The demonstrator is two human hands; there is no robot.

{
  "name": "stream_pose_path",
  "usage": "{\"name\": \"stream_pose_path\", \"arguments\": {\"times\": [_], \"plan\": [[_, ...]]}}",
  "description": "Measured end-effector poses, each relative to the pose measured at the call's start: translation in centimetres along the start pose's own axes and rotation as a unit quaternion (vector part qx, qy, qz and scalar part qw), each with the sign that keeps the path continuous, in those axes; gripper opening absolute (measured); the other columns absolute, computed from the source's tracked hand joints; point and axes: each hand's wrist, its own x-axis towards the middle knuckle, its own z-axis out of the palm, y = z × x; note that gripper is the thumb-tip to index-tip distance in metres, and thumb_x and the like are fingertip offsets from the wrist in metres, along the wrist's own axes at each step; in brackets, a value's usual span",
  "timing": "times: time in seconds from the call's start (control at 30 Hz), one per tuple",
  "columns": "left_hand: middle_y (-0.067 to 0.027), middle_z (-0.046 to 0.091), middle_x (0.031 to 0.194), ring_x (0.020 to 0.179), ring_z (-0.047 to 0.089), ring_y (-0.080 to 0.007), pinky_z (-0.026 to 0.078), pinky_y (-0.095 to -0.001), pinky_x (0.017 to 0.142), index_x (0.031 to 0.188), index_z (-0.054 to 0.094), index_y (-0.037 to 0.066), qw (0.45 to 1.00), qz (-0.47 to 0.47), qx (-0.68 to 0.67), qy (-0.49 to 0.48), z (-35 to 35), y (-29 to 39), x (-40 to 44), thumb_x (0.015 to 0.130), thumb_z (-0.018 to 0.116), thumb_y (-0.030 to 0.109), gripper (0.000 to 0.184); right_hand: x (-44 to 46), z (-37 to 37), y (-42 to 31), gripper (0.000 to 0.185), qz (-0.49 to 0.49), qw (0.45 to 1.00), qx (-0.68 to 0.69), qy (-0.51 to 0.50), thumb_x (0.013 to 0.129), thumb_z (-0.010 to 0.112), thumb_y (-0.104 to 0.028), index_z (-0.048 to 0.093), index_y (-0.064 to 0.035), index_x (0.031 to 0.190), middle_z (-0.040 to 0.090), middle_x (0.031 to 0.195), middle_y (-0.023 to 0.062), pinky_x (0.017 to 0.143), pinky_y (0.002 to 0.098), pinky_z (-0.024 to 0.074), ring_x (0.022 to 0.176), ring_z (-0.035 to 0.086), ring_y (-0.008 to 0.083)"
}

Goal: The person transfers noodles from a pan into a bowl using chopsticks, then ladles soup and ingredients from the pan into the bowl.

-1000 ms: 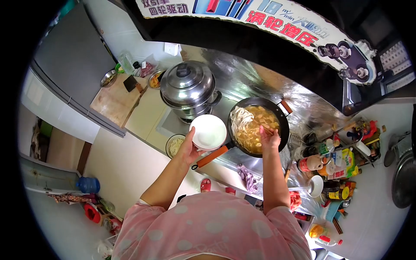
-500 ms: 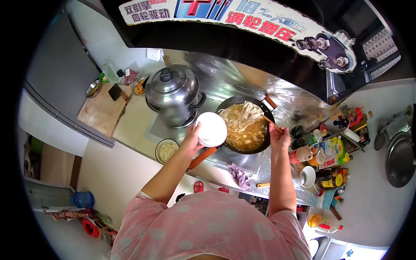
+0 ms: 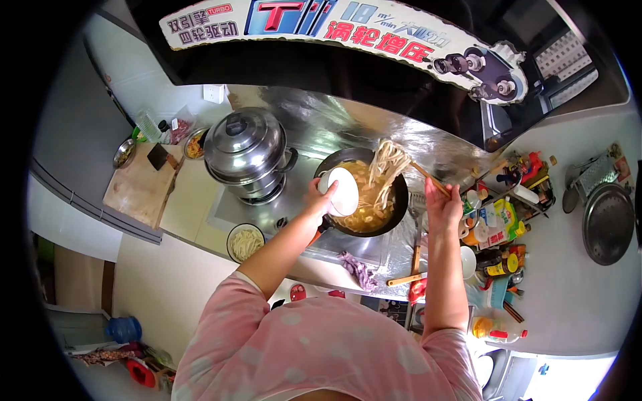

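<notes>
My left hand point(image 3: 321, 200) grips a white bowl point(image 3: 344, 192), which is tilted over the near-left side of the wok point(image 3: 399, 214). In my right hand point(image 3: 444, 208) are wooden chopsticks point(image 3: 428, 176), pinched near their back end. A bundle of wide noodles point(image 3: 390, 160) hangs from their tips above the wok's far side, its lower strands trailing into the brown soup point(image 3: 364, 217). More noodles and pale chunks show in the soup. The inside of the bowl is turned away from view.
A lidded steel steamer pot point(image 3: 246, 150) stands on the left burner. Nearer is a bowl of pale strips point(image 3: 245, 242). A purple cloth point(image 3: 358, 271) and a spatula point(image 3: 416, 227) lie near the wok. Seasoning bottles point(image 3: 501, 264) crowd the right; a cutting board point(image 3: 137, 184) lies left.
My right hand has raised the chopsticks up and right, lifting the noodles out of the soup. The white bowl has tipped and moved over the wok's edge. The view has shifted slightly.
</notes>
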Motion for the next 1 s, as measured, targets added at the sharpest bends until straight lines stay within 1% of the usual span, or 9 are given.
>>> {"name": "stream_pose_path", "arguments": {"times": [0.07,0.1,0.27,0.3,0.4,0.57,0.73,0.87,1.0], "plan": [[-0.0194,0.054,0.111,0.101,0.054,-0.0296,0.047,-0.0395,0.082,0.125,0.039,0.010,1.000,-0.022,0.001,0.001,1.1,-0.2,-0.2,0.069,0.072,0.048,0.075,-0.6,1.3,-0.1,0.040,-0.002,1.000,-0.004,-0.017,0.097,0.031,-0.035,0.049,-0.0060,0.078,0.059,0.094,0.0299,0.079,0.0458,0.0511,0.089,0.060,0.0425],[-0.0170,0.051,0.115,0.103,0.053,-0.0296,0.047,-0.0426,0.080,0.128,0.034,0.015,0.999,-0.026,-0.035,-0.030,1.3,0.3,-0.9,0.072,0.069,0.050,0.075,-0.8,1.8,-0.1,0.039,-0.003,1.000,-0.012,-0.028,0.097,0.031,-0.035,0.049,-0.0061,0.078,0.059,0.094,0.0299,0.079,0.0460,0.0507,0.089,0.060,0.0426],[-0.0073,0.049,0.120,0.104,0.052,-0.0244,0.048,-0.0462,0.077,0.131,0.027,0.022,0.973,-0.113,-0.158,-0.124,1.1,0.0,-1.9,0.078,0.054,0.061,0.071,-1.8,2.6,1.4,0.038,0.006,0.996,-0.033,-0.078,0.097,0.032,-0.035,0.049,-0.0066,0.079,0.060,0.091,0.0255,0.077,0.0454,0.0514,0.087,0.061,0.0415],[-0.0054,0.049,0.120,0.104,0.053,-0.0230,0.048,-0.0466,0.077,0.131,0.026,0.023,0.963,-0.125,-0.187,-0.147,0.8,0.1,-2.0,0.079,0.050,0.063,0.070,-2.1,2.7,2.0,0.037,0.014,0.998,-0.034,-0.047,0.097,0.032,-0.034,0.049,-0.0069,0.079,0.060,0.088,0.0236,0.076,0.0449,0.0522,0.086,0.061,0.0415],[-0.0046,0.048,0.124,0.110,0.051,-0.0239,0.045,-0.0500,0.087,0.129,0.032,0.022,0.935,-0.100,-0.258,-0.223,0.0,0.4,-2.9,0.082,0.038,0.065,0.064,-3.1,1.5,3.9,0.034,0.046,0.996,-0.073,-0.040,0.096,0.034,-0.034,0.048,-0.0067,0.080,0.059,0.085,0.0223,0.075,0.0442,0.0532,0.085,0.061,0.0414],[-0.0046,0.047,0.125,0.112,0.050,-0.0220,0.045,-0.0468,0.089,0.131,0.032,0.020,0.907,-0.083,-0.309,-0.275,-1.5,2.9,-4.9,0.084,0.038,0.063,0.064,-4.3,0.8,6.9,0.029,0.053,0.979,-0.194,-0.037,0.096,0.039,-0.028,0.049,-0.0044,0.082,0.060,0.082,0.0172,0.071,0.0404,0.0548,0.081,0.064,0.0347],[-0.0048,0.044,0.128,0.115,0.048,-0.0206,0.045,-0.0441,0.090,0.132,0.031,0.019,0.922,-0.093,-0.291,-0.236,-2.2,3.1,-5.5,0.083,0.040,0.063,0.067,-5.9,4.5,5.5,0.025,0.058,0.893,-0.417,-0.156,0.095,0.042,-0.024,0.052,-0.0012,0.089,0.059,0.083,0.0117,0.065,0.0336,0.0561,0.076,0.066,0.0257],[-0.0043,0.046,0.126,0.112,0.050,-0.0204,0.045,-0.0442,0.089,0.131,0.032,0.019,0.931,-0.097,-0.280,-0.214,-2.9,3.3,-5.8,0.082,0.040,0.065,0.067,-7.1,7.2,2.1,0.027,0.003,0.851,-0.487,-0.196,0.095,0.043,-0.024,0.055,0.0004,0.096,0.060,0.085,0.0100,0.066,0.0283,0.0533,0.075,0.066,0.0209],[-0.0040,0.048,0.124,0.111,0.051,-0.0201,0.046,-0.0439,0.088,0.129,0.034,0.020,0.932,-0.087,-0.288,-0.200,-4.0,2.9,-5.1,0.082,0.039,0.066,0.067,-6.0,5.9,-0.1,0.017,-0.092,0.854,-0.473,-0.198,0.090,0.053,-0.016,0.058,0.0007,0.091,0.061,0.083,0.0082,0.065,0.0245,0.0508,0.072,0.064,0.0162]]}}
